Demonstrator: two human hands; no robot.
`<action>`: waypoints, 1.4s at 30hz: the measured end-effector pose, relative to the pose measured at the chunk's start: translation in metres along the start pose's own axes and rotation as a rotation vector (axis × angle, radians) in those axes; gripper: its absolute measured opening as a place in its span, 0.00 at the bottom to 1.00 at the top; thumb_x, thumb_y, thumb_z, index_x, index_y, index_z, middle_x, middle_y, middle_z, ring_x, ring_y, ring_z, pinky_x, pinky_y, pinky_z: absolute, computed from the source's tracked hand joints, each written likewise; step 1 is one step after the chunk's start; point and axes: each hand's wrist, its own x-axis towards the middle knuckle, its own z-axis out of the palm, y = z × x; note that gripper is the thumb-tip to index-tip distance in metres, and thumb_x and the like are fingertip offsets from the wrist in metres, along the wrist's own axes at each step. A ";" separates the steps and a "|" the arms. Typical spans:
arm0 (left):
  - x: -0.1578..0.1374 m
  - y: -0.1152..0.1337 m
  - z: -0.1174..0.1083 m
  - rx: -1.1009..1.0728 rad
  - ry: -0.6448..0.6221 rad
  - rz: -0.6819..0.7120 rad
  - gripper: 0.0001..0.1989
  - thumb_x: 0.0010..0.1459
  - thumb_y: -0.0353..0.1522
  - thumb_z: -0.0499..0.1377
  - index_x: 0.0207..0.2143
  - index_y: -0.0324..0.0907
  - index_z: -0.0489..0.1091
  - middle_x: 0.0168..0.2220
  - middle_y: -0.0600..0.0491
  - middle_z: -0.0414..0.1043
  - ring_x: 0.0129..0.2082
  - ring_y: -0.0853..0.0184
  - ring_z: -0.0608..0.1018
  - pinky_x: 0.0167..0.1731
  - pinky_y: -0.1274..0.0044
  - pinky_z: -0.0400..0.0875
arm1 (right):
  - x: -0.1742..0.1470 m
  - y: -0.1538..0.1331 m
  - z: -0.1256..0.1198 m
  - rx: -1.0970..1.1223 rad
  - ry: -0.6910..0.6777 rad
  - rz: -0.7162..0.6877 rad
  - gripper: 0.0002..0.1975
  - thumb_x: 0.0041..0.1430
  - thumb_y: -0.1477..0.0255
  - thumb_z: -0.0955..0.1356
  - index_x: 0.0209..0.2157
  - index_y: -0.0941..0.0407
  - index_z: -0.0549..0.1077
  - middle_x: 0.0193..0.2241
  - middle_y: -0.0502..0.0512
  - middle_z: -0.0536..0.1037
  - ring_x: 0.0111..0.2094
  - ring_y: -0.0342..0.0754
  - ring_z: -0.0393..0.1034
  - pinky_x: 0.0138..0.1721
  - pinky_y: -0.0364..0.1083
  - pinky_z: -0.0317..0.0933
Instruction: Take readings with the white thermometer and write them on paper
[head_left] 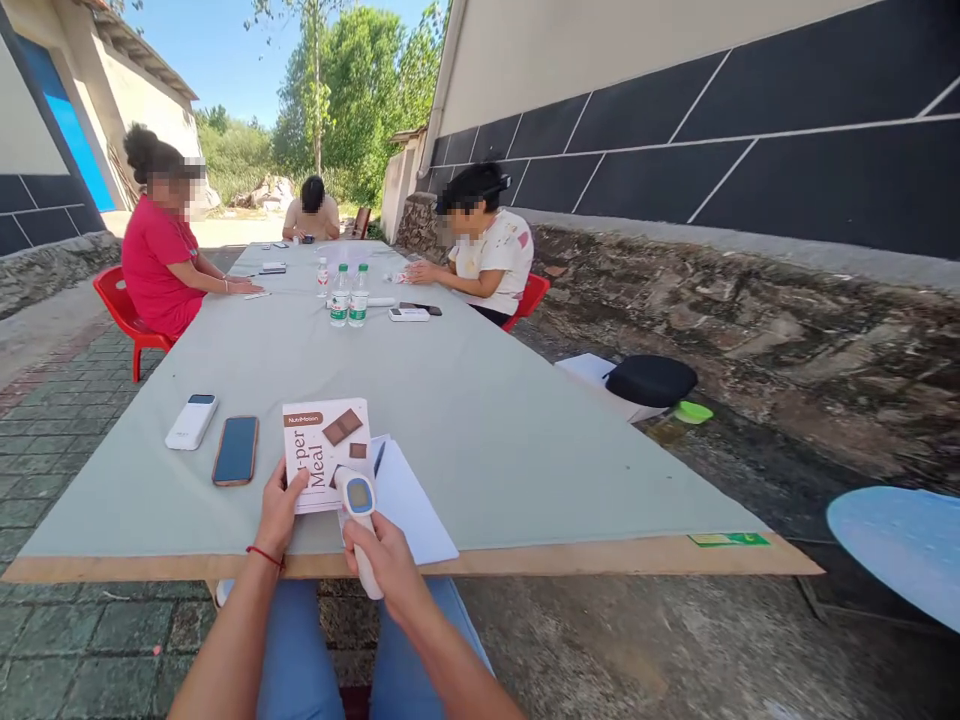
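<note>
My left hand (282,500) grips the lower left edge of an upright white and brown box (346,432) printed with chocolate pieces and the words "NutriMotion" and "Meal". In my right hand (390,560) is a white infrared thermometer (364,535), its small screen facing me and its head close in front of the box's lower right corner. Whether the two touch I cannot tell. Behind and right of the box lie white paper sheets (416,510) with a dark pen (380,458). Left of the box a phone (235,450) and a white power bank (192,422) rest on the table.
The long table (525,470) has a grey-green cover. Two water bottles (349,300) stand farther up, near a white device (409,314). Three people sit around it: one at left (161,250), one at right (487,240), one at the far end (311,212). A black-seated stool (651,381) is at right.
</note>
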 end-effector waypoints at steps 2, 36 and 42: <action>0.002 0.000 -0.001 0.025 -0.012 -0.015 0.29 0.49 0.45 0.66 0.49 0.38 0.71 0.48 0.44 0.76 0.47 0.56 0.78 0.45 0.69 0.73 | 0.001 0.003 0.003 0.017 0.019 0.019 0.18 0.45 0.56 0.71 0.24 0.55 0.64 0.16 0.44 0.66 0.17 0.40 0.59 0.20 0.42 0.52; 0.004 0.003 -0.005 0.096 -0.049 -0.011 0.27 0.50 0.46 0.65 0.49 0.39 0.71 0.49 0.44 0.76 0.46 0.56 0.78 0.43 0.70 0.73 | -0.001 0.001 0.013 -0.024 0.060 0.043 0.10 0.50 0.63 0.67 0.27 0.55 0.67 0.13 0.43 0.66 0.17 0.42 0.58 0.24 0.43 0.54; 0.002 0.006 -0.004 0.095 -0.057 -0.015 0.28 0.51 0.46 0.65 0.50 0.39 0.71 0.49 0.44 0.76 0.46 0.56 0.78 0.43 0.70 0.73 | -0.003 -0.002 0.011 -0.046 0.033 0.033 0.10 0.50 0.62 0.67 0.26 0.54 0.66 0.14 0.44 0.66 0.18 0.43 0.58 0.25 0.43 0.54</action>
